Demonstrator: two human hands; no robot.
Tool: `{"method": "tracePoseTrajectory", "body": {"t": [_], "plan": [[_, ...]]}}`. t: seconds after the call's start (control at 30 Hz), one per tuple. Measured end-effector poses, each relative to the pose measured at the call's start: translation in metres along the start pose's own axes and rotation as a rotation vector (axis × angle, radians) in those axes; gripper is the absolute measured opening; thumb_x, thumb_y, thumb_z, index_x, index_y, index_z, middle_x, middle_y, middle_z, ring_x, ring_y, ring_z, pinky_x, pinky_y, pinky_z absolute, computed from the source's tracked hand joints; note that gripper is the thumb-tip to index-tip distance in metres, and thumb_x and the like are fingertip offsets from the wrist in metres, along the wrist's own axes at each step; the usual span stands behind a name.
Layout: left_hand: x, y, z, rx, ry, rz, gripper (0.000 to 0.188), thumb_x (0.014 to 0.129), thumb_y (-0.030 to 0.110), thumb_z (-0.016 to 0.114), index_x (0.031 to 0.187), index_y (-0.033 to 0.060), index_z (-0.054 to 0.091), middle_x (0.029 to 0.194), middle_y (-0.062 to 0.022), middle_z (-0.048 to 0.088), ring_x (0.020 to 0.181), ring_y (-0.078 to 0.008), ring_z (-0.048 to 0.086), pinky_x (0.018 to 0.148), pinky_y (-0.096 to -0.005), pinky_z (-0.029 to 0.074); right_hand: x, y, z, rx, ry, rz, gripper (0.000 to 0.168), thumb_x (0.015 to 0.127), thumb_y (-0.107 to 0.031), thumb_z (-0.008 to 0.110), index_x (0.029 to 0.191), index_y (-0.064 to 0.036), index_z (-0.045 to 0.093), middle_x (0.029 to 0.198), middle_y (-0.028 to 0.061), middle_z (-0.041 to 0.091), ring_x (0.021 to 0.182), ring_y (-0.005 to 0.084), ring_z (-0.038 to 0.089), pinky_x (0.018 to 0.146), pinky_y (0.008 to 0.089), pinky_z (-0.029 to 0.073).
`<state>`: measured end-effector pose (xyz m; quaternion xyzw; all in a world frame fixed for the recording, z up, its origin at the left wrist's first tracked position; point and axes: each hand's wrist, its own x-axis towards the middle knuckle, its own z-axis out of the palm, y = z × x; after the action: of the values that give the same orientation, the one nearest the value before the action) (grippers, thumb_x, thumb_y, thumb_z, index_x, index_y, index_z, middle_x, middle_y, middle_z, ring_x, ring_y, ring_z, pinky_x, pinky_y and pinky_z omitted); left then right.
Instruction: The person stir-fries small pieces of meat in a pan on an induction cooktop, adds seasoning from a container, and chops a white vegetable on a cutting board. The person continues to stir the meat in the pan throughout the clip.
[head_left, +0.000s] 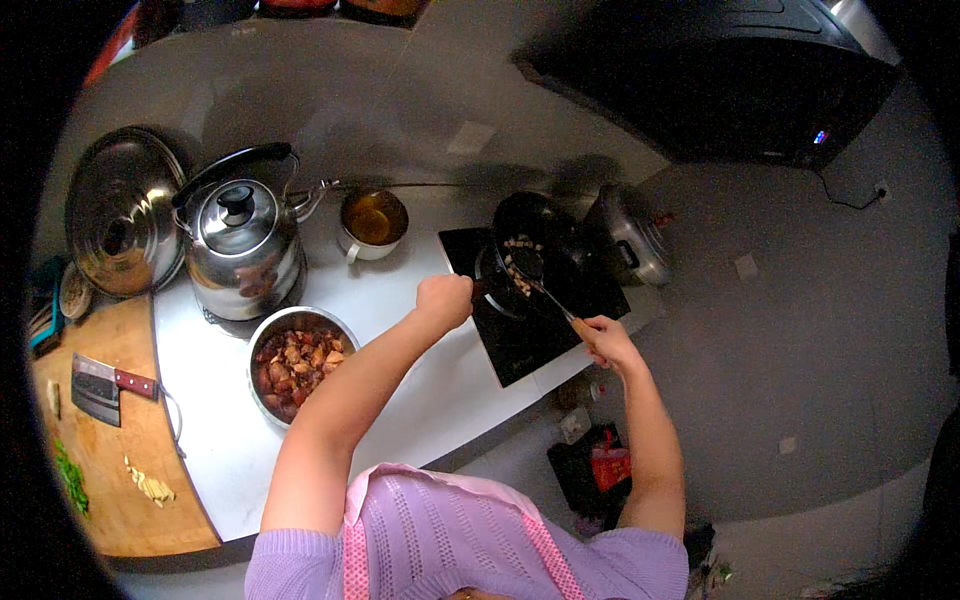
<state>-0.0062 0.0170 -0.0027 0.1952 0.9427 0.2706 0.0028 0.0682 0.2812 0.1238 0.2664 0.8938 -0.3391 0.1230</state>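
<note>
My left hand (445, 301) is closed around the handle of a dark wok (559, 225), which stands on the black cooktop (517, 349). In my right hand (613, 345) is the wooden handle of a metal spatula or ladle (556, 301); its head is down in the wok. Small pale chunks of food (519, 264) lie around that head on the wok's left side. To the left of my left forearm, a steel bowl (253, 349) holds dark, seasoned meat pieces (300, 364), partly hidden by the arm.
A steel kettle (244, 259) stands behind the bowl, beside a white enamel mug (371, 251) of brownish liquid. On the wooden cutting board (142, 536) lie a cleaver (97, 390), sliced pieces (152, 487) and greens (71, 476). A metal pot (634, 240) borders the wok; a range hood (712, 90) overhangs.
</note>
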Motion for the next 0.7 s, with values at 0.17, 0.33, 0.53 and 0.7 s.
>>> {"method": "tracePoseTrajectory", "body": {"t": [0.17,0.33,0.53,0.7], "plan": [[0.0,0.002,-0.003,0.036,0.001,0.033,0.022,0.073,0.028,0.06,0.085,0.0095,0.061,0.076,-0.0134,0.064,0.073,-0.0292,0.063,0.062,-0.0421,0.05,-0.015,-0.003,-0.005,0.052,0.04,-0.021,0.033,0.085,-0.025,0.06,0.11,-0.004,0.055,0.059,0.0007,0.048,0.041,0.0056,0.036,0.036,0.0226,0.024],[0.0,0.002,-0.005,0.021,-0.022,0.003,0.023,0.074,0.03,0.061,0.083,0.0095,0.062,0.077,-0.0121,0.064,0.074,-0.0296,0.063,0.062,-0.0425,0.05,-0.023,0.001,-0.012,0.004,0.056,-0.037,0.035,0.082,-0.032,0.063,0.105,-0.006,0.059,0.058,0.0019,0.051,0.041,0.0077,0.04,0.036,0.0241,0.029],[-0.001,0.004,-0.009,0.013,-0.036,-0.004,0.022,0.073,0.029,0.061,0.084,0.0096,0.062,0.081,-0.0114,0.065,0.076,-0.0302,0.063,0.064,-0.0432,0.05,-0.007,0.022,-0.001,-0.125,0.082,-0.217,0.039,0.081,-0.039,0.064,0.097,-0.004,0.064,0.057,0.002,0.053,0.043,0.0096,0.045,0.039,0.0265,0.035],[0.0,0.001,-0.007,0.031,-0.027,-0.003,0.023,0.073,0.029,0.061,0.084,0.0093,0.062,0.08,-0.0119,0.064,0.076,-0.03,0.063,0.064,-0.0431,0.05,-0.021,0.008,-0.002,-0.194,0.079,-0.151,0.042,0.081,-0.041,0.063,0.097,-0.002,0.064,0.057,0.0017,0.053,0.046,0.01,0.048,0.041,0.0277,0.038]]}}
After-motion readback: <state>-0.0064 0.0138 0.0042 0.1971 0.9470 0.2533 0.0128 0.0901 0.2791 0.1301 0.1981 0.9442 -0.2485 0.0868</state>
